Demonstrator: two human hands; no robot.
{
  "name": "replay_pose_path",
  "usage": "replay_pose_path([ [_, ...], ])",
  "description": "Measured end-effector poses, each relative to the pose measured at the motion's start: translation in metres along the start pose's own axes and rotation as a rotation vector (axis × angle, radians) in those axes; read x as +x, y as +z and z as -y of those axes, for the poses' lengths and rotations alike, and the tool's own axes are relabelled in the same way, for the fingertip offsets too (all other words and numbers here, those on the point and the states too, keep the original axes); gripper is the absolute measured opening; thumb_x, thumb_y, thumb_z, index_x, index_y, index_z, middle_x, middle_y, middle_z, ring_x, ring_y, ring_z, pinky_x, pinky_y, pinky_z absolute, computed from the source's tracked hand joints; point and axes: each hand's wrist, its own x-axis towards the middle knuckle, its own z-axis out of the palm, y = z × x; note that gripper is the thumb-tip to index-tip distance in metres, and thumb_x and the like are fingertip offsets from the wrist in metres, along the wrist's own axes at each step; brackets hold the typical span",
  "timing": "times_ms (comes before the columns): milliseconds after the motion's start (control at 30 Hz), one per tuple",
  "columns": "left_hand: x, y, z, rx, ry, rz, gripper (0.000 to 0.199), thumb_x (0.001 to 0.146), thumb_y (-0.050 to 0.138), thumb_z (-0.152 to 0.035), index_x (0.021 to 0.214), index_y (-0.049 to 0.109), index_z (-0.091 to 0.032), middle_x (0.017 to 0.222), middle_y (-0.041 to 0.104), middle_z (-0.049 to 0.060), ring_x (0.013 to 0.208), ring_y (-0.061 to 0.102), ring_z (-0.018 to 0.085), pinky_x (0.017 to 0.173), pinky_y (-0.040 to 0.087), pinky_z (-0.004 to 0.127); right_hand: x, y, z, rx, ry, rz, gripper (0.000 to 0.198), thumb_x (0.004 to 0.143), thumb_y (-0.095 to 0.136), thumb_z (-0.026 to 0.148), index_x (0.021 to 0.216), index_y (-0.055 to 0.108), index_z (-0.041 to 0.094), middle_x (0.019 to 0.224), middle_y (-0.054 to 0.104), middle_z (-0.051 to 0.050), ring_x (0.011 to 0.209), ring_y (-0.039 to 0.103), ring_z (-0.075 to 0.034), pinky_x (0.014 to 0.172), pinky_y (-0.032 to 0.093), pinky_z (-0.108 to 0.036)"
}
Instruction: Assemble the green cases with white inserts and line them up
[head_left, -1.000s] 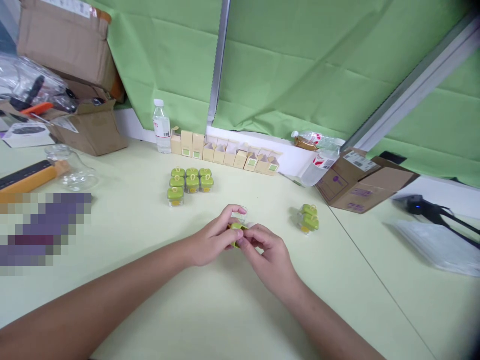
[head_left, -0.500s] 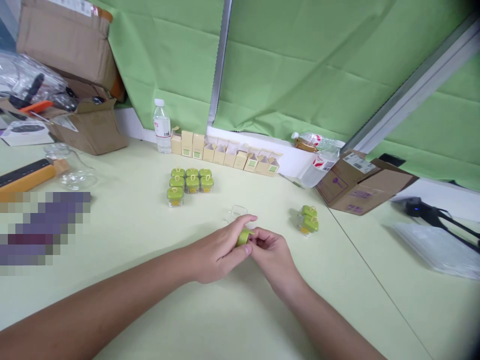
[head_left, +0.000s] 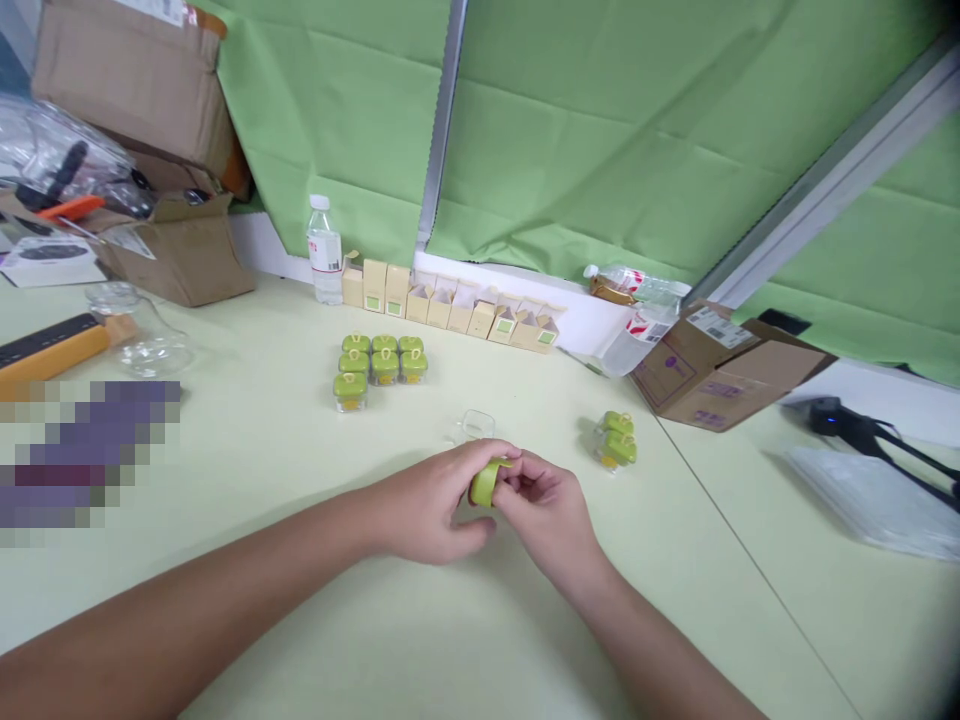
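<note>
Between my two hands is a small green lid [head_left: 484,484], tilted on edge. My right hand [head_left: 547,505] pinches its right side between thumb and fingers. Curled around the back and top of the lid is my left hand [head_left: 442,505]; its thumb stands off the lid, and its other fingertips are partly hidden. Just beyond the hands, a clear plastic container [head_left: 478,424] without a lid rests on the table. Green-lidded containers [head_left: 385,366] stand grouped at the left, and two more green-lidded containers [head_left: 619,446] stand at the right.
A row of small cream boxes [head_left: 450,304] lines the wall beside an upright water bottle [head_left: 325,255]. More bottles [head_left: 630,335] and a cardboard box [head_left: 712,370] stand back right. Glassware [head_left: 150,350], an orange-and-black bar [head_left: 56,352] and cartons [head_left: 191,255] occupy the left.
My left thumb has come away from the green lid and dropped lower, so more of the lid shows. My right hand keeps its pinch on the lid.
</note>
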Motion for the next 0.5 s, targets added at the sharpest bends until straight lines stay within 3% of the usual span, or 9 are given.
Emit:
replay_pose_path([
  [100,0.002,0.003,0.006,0.024,0.033,-0.042,0.064,0.078,0.055,-0.006,0.138,0.043,-0.025,0.125,0.06,0.009,0.104,0.061,0.023,0.088,0.05,0.035,0.0,0.001,0.002,-0.02,-0.017,-0.015,0.004,0.064,0.06,0.018,0.062,0.062,0.02,0.06,0.048,0.004,0.06,0.042,-0.013,0.058,0.036,-0.027],
  [300,0.004,0.003,0.014,0.175,-0.013,-0.059,0.057,0.077,0.057,-0.01,0.131,0.048,-0.024,0.126,0.061,0.008,0.107,0.061,0.025,0.087,0.049,0.035,0.001,0.0,0.002,-0.075,-0.076,-0.028,0.005,0.068,0.06,0.019,0.063,0.062,0.02,0.061,0.047,0.004,0.061,0.043,-0.013,0.06,0.038,-0.027],
  [500,0.003,-0.005,0.015,0.362,-0.029,-0.029,0.035,0.084,0.055,-0.016,0.119,0.057,-0.022,0.112,0.064,0.007,0.101,0.062,0.025,0.084,0.049,0.034,-0.005,-0.001,0.006,-0.255,-0.269,-0.073,0.013,0.076,0.063,0.02,0.064,0.059,0.021,0.065,0.047,0.003,0.063,0.047,-0.014,0.062,0.039,-0.027],
])
